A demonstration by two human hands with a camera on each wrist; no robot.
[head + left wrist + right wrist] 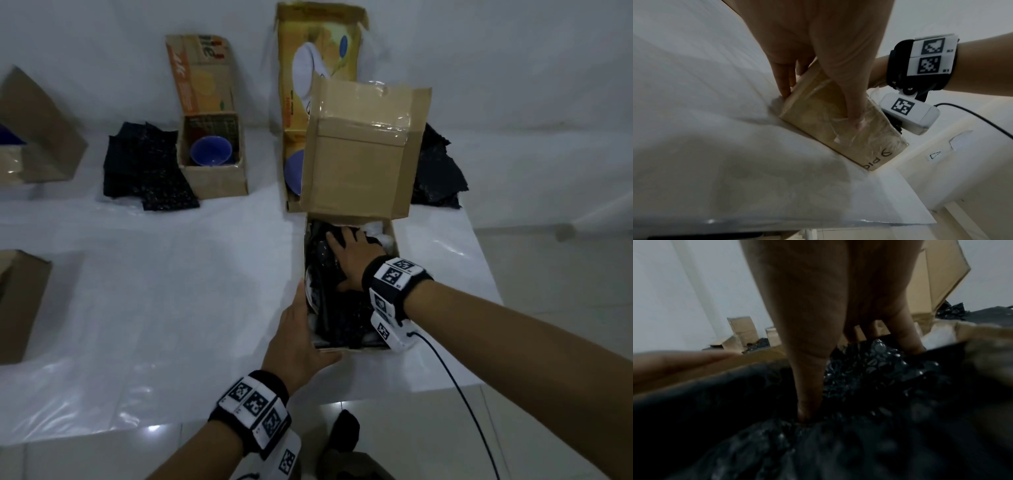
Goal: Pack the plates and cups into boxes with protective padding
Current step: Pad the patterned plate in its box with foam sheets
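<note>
Open box: a cardboard box [392, 236] is set on the white-covered surface [171, 291], near its right front corner, with its taped lid flap [359, 150] raised at the far side.
Padding in box: black bubble wrap [339, 322] is seen filling the box; a white rim, perhaps of a plate, is glimpsed at the left inner wall, though this cannot be told for sure.
Right hand: the right hand [349, 260] is laid inside the box, palm down on the black bubble wrap, fingers spread and straight; nothing is gripped. In the right wrist view the fingertips [805, 413] are seen pressed into the wrap.
Left hand: the left hand [298, 342] is placed against the outside of the box at its near left corner; the fingers are laid flat along the left wall and the thumb [853, 113] along the taped front wall, so the corner is clasped between them.
Other boxes: a smaller open box [214, 171] holding a blue cup [211, 150] is seen further back to the left, well apart from both hands; a yellow printed box [308, 85] stands just behind the raised flap.
Spare padding: black bubble wrap sheets [147, 168] are piled just left of the cup's box, and more [436, 171] lies behind the open box on the right.
</note>
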